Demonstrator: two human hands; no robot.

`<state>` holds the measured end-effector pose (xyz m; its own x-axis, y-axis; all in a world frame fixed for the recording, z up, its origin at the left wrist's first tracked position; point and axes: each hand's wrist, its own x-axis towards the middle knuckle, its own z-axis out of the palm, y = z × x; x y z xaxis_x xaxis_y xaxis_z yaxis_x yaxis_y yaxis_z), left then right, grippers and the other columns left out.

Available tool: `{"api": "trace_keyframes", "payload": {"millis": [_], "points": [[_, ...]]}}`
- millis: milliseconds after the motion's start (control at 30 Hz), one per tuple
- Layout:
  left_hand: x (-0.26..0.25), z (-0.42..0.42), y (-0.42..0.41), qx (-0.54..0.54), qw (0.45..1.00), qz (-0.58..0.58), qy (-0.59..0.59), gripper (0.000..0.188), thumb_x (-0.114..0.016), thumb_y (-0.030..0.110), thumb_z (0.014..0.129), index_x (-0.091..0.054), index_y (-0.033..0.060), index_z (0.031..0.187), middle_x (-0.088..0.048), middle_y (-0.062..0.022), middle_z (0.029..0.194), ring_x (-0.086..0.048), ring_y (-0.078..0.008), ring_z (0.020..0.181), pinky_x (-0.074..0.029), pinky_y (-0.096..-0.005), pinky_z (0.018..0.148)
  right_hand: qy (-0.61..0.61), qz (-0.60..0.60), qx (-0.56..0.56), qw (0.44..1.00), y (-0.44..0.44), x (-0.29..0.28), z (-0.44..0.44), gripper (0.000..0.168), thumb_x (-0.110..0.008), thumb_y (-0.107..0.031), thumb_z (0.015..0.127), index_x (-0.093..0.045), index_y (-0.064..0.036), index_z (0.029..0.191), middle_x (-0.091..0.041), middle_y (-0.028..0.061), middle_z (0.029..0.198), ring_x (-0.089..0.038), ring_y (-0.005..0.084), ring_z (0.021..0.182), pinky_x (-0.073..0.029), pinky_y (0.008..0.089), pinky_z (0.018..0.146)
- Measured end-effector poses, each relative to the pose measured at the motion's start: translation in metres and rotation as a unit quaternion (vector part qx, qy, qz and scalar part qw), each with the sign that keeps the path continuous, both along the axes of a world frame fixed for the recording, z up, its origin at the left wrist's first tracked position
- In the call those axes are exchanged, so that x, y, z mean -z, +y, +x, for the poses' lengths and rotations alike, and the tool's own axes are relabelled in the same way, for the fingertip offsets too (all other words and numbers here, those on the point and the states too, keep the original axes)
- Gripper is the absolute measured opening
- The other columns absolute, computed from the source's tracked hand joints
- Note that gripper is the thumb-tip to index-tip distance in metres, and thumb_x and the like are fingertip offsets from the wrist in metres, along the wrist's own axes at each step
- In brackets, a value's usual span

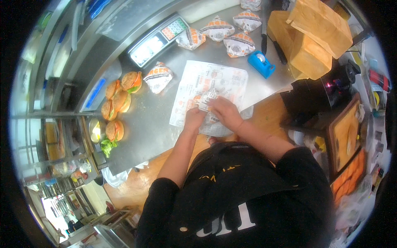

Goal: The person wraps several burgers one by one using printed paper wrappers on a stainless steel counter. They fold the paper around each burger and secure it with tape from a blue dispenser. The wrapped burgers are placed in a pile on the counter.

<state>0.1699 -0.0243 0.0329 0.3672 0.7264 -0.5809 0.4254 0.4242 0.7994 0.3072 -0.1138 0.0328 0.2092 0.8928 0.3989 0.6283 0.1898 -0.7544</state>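
A printed sheet of burger wrapping paper (192,74) lies on the steel worktop (149,124) before me. Both hands meet over its near part, where the paper is folded up into a bundle; what it encloses is hidden. My left hand (196,117) pinches the folded paper from the left side. My right hand (225,112) presses its fingers on the same fold from the right. A wrapped burger (158,77) stands left of the sheet. Farther left, several unwrapped burgers (121,100) with sesame buns stand in a cluster beside some lettuce (108,147).
Several wrapped burgers (239,45) stand at the back, beside a tablet-like screen device (158,40). A blue tape dispenser (261,64), black-handled knives (264,43) and brown paper bags (313,55) are at the right. A metal bowl (95,130) sits far left.
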Motion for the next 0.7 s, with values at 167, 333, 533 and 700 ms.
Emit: {"api": "trace_keyframes", "payload": {"millis": [167, 333, 533, 700], "points": [[0.005, 0.001, -0.002, -0.131, 0.979, -0.148, -0.058, 0.012, -0.058, 0.008, 0.078, -0.05, 0.0135, 0.071, -0.034, 0.0074, 0.05, -0.027, -0.004, 0.038, -0.019, -0.0201, 0.035, -0.084, 0.035, -0.041, 0.995, -0.006, 0.014, 0.009, 0.018, -0.058, -0.009, 0.08, -0.059, -0.005, 0.097, -0.062, 0.0114, 0.106, -0.055, 0.0239, 0.107, -0.04, 0.0394, 0.097], [0.009, 0.006, -0.007, -0.208, 0.954, -0.191, -0.098, 0.015, -0.057, 0.009, 0.078, -0.046, 0.0133, 0.068, -0.034, 0.0065, 0.05, -0.028, -0.0051, 0.038, -0.02, -0.0199, 0.035, -0.135, 0.047, -0.084, 0.986, -0.009, 0.026, 0.016, 0.019, -0.057, -0.009, 0.08, -0.058, -0.004, 0.098, -0.062, 0.007, 0.107, -0.053, 0.0223, 0.112, -0.038, 0.0399, 0.099], [0.002, 0.006, -0.009, -0.156, 0.972, -0.151, -0.086, 0.019, -0.052, 0.01, 0.076, -0.047, 0.0072, 0.058, -0.041, -0.003, 0.051, -0.037, -0.0133, 0.042, -0.026, -0.0272, 0.038, -0.143, 0.025, -0.141, 0.979, -0.013, 0.036, 0.024, 0.025, -0.051, -0.007, 0.08, -0.056, -0.006, 0.105, -0.056, 0.0085, 0.119, -0.047, 0.0259, 0.119, -0.033, 0.043, 0.103], [-0.014, 0.012, -0.011, -0.119, 0.986, -0.107, -0.04, 0.024, -0.059, 0.018, 0.077, -0.053, 0.004, 0.059, -0.047, -0.0047, 0.054, -0.042, -0.0145, 0.045, -0.03, -0.0283, 0.041, -0.167, 0.027, -0.166, 0.972, -0.015, 0.036, 0.031, 0.028, -0.051, -0.007, 0.081, -0.054, -0.005, 0.109, -0.053, 0.009, 0.124, -0.044, 0.0257, 0.121, -0.032, 0.0432, 0.103]]}}
